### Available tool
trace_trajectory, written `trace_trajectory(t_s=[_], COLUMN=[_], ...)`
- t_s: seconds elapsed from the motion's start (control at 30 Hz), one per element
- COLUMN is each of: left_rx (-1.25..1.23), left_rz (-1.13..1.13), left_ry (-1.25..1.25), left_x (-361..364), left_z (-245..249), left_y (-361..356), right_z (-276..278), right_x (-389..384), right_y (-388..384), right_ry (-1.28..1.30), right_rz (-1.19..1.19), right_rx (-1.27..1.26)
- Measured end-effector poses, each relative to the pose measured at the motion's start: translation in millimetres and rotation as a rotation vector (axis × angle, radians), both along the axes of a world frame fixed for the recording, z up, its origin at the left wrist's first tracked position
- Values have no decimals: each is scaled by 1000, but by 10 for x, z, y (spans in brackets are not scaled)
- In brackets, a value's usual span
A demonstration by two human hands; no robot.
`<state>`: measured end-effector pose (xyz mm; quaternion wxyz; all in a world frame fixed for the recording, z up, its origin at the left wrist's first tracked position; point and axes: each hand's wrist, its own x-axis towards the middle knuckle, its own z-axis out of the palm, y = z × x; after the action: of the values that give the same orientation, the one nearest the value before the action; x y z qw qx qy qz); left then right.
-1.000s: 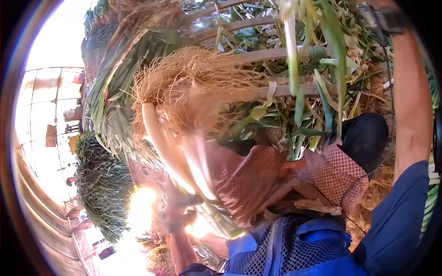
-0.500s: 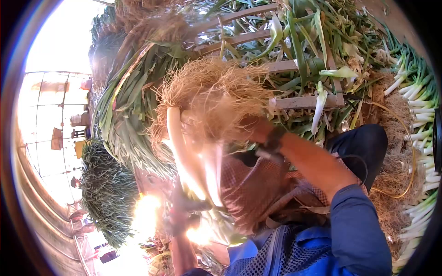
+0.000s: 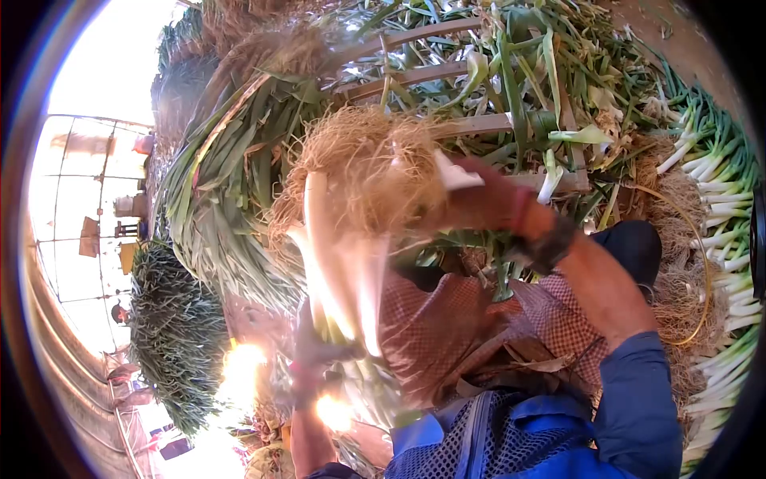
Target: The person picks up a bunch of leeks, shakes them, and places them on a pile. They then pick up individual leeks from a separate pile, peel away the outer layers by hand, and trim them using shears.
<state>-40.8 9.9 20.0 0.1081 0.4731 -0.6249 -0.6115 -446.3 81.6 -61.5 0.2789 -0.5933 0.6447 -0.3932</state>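
A bunch of leeks (image 3: 319, 247) stands tilted in front of me, white stems below and a shaggy tan root mass (image 3: 359, 176) on top. My left hand (image 3: 319, 347) is closed round the lower stems, partly washed out by glare. At the right side of the roots is my right hand (image 3: 479, 195), its fingers bent and blurred. A flat white piece (image 3: 456, 172) juts from it towards the roots, too smeared to name. A dark band (image 3: 550, 243) circles my right wrist. Below the hands a checked cloth (image 3: 431, 319) covers my lap.
Leafy leeks (image 3: 239, 184) are heaped at the left, with another green pile (image 3: 171, 335) beyond. Ahead, a wooden slatted frame (image 3: 550, 182) lies among loose leaves. Trimmed white-and-green leeks (image 3: 726, 239) line the right edge, beside cut roots (image 3: 678, 263) and a thin yellow hose (image 3: 706, 275).
My right hand has moved right and slightly up from the roots, and the white piece now shows at its fingers. My left hand stays on the stems.
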Motion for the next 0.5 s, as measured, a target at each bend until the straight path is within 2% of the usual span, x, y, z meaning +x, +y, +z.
trace_trajectory(t_s=[0.13,0.17,0.2,0.23,0.27,0.3,0.37,0.4,0.43,0.47,0.5], left_rx=[-17,-23,50,29,6,3,-53,-52,-70,-92,-133], left_rz=[7,38,75,63,52,65,26,30,1,-31,-79], left_ry=[-68,-153,-66,-46,-25,-22,-49,-49,-80,-107,-58], left_x=[106,38,-123,-32,61,72,46,16,-19,-59,-86], left_z=[-59,47,196,116,31,18,-11,-10,9,30,48], left_y=[8,88,157,145,100,94,60,46,40,23,18], right_z=[-283,276,292,265,406,593,1001,971,949,1092,1054], right_x=[62,-356,-701,-1038,-1147,-1094,-518,-360,-97,282,594], right_y=[-338,-485,-562,-434,-289,-108,71,77,-56,-78,-51], right_ry=[412,800,937,197,-51,-103,-276,352,670,226,454], right_rz=[-365,-336,-635,-883,-933,-818,-533,-195,-59,93,-56], right_rx=[-522,205,27,72,80,-54,-169,-412,-722,-653,-462])
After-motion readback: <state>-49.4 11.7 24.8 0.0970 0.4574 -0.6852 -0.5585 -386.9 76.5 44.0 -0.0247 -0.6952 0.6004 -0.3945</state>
